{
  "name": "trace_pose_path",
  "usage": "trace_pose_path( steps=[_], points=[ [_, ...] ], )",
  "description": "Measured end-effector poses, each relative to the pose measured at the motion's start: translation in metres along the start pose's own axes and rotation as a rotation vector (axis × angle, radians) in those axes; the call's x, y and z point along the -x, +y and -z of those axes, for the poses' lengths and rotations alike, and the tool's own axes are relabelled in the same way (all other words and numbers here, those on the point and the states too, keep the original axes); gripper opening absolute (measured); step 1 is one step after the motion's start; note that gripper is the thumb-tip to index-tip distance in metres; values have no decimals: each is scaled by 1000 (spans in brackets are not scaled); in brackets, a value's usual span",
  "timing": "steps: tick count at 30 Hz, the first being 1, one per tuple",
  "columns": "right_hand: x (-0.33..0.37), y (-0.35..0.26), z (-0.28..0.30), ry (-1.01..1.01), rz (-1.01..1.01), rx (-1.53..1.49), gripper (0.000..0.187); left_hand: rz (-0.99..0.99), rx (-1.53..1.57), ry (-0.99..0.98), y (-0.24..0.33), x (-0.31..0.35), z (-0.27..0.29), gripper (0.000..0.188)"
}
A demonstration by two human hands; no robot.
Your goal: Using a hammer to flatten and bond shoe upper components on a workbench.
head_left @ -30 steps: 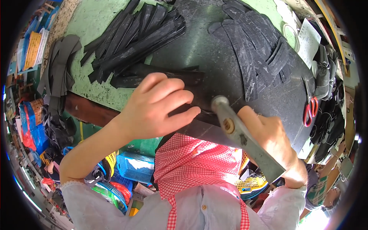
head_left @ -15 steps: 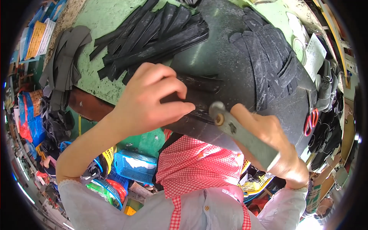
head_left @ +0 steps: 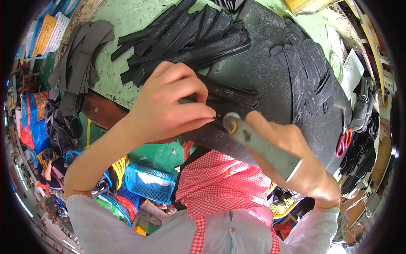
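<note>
My right hand (head_left: 287, 139) grips a cobbler's hammer (head_left: 264, 146), a grey metal head with a round face and a long flat peen. Its handle is hidden behind the head and my fingers. The round face hangs just right of my left fingertips, over the dark work board (head_left: 258, 34). My left hand (head_left: 171, 106) is curled, thumb and fingers pinched on a black strip near the board's front edge; most of that strip is covered by the hand. Just beyond lies another black strip (head_left: 237, 94), flat on the board.
Black strips (head_left: 186, 36) lie heaped at the far left, with a second heap (head_left: 304, 72) at the right. Grey strips (head_left: 82, 55) hang over the table's left edge. Red-handled scissors (head_left: 344, 142) rest at the right edge. A blue basket (head_left: 150, 184) stands below the table.
The hammer has shifted slightly left and up, closer to my left fingertips. My left hand keeps its pinch. The table's contents appear slightly farther right as the view shifts.
</note>
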State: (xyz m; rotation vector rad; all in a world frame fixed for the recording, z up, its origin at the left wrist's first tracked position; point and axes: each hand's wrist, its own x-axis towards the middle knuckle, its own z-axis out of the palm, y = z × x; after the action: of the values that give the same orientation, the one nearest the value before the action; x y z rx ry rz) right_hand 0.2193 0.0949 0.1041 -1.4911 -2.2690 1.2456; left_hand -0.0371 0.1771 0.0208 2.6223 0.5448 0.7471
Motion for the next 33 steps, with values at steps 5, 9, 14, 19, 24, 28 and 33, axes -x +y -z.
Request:
trace_pose_path(
  steps=[5,9,14,19,24,28,33],
  points=[
    [-5,-5,-13,12,-16,85,21,-84,-81,18,2,10,1,36],
    [-16,-6,0,4,-21,61,19,-182,177,-9,50,35,-17,28],
    [-20,-5,-13,12,-42,-107,12,-156,284,54,88,15,-42,33],
    [14,29,0,447,115,-168,20,34,-7,57,57,-15,-51,26],
    [100,62,36,640,-352,-117,26,269,-298,306,-8,-32,-23,24],
    [123,85,32,678,-512,-239,25,62,-292,197,-3,-67,-28,29],
    [112,102,20,643,-282,-69,27,-188,3,-41,41,-132,-92,51]
  ],
)
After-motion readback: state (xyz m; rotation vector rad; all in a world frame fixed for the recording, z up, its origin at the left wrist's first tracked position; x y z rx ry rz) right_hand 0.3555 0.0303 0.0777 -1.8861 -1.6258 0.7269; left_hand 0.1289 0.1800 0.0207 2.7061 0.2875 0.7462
